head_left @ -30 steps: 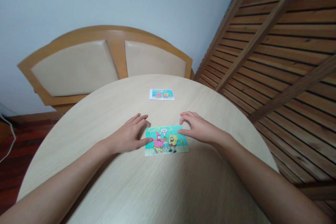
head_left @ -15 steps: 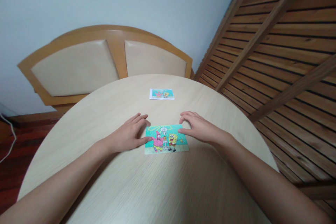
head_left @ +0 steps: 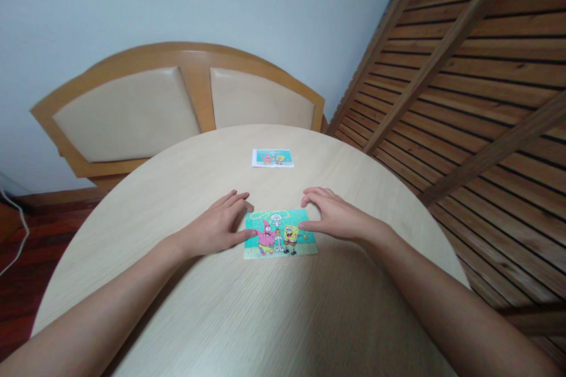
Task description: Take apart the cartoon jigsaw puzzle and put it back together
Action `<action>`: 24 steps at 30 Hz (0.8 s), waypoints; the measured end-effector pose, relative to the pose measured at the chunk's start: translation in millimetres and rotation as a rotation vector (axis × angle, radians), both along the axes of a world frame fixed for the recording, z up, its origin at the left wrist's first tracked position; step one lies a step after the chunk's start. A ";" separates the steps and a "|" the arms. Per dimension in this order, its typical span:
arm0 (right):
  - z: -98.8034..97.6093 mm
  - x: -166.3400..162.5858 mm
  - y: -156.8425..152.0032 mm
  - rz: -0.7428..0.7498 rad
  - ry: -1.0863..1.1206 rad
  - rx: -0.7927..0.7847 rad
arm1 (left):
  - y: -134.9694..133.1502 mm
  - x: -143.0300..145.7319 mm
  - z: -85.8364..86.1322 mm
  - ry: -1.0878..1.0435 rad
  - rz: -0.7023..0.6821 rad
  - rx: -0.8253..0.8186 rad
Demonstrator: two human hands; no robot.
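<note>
A jigsaw puzzle [head_left: 277,250] lies flat on the table, its pieces joined into a rectangle with a pink starfish, a pale squid figure and a yellow sponge character on turquoise. At its left edge rests my left hand [head_left: 224,221], thumb on the puzzle and fingers spread near the upper left corner. My right hand [head_left: 338,215] is at the upper right side, its thumb tip over the yellow character and its other fingers curved beyond the top edge. Both hands are open, with thumbs apart from fingers, and neither grips anything.
Farther back on the round wooden table [head_left: 177,171] lies a white-edged picture card [head_left: 273,158] with a similar design. A padded wooden chair back or bench [head_left: 203,91] stands behind the table. Slatted wood [head_left: 464,70] slopes along the right, and a white cable [head_left: 21,230] hangs at left.
My right thumb has slid slightly down and left over the puzzle, onto the yellow character. The left hand and the puzzle have stayed in place.
</note>
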State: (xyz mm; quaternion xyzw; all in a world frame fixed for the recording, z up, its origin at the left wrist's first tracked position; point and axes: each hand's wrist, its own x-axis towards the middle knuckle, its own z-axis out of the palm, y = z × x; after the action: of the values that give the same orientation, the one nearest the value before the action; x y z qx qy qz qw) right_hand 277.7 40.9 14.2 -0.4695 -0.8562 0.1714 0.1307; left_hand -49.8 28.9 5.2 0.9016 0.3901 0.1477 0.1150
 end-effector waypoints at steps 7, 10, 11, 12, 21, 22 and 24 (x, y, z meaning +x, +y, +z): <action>-1.0 1.1 1.2 -0.014 0.005 -0.026 | 1.3 -1.8 -2.1 -0.009 0.002 0.009; -0.6 0.8 1.3 -0.013 0.003 -0.030 | 1.6 -2.2 -2.5 -0.004 0.002 0.003; -0.4 0.7 1.1 -0.014 -0.001 -0.032 | 1.5 -2.1 -2.2 0.001 0.003 0.000; -0.2 0.5 0.8 -0.014 -0.005 -0.033 | 1.3 -1.9 -1.7 0.007 0.004 -0.003; 2.1 1.8 0.3 0.016 -0.019 -0.002 | 0.7 0.4 -2.4 -0.012 0.011 0.009; 3.9 0.9 0.3 0.029 -0.026 0.019 | 1.0 0.5 -3.8 -0.018 0.016 0.015; 8.3 -3.3 -1.4 0.078 -0.027 0.067 | 1.8 0.7 -7.0 -0.031 0.030 0.028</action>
State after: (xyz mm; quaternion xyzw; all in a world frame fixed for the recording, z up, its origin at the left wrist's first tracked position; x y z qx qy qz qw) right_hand 274.4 39.5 22.4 -0.4333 -0.8809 0.1411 0.1282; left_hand -49.2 30.7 -1.8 0.8948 0.3995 0.1687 0.1064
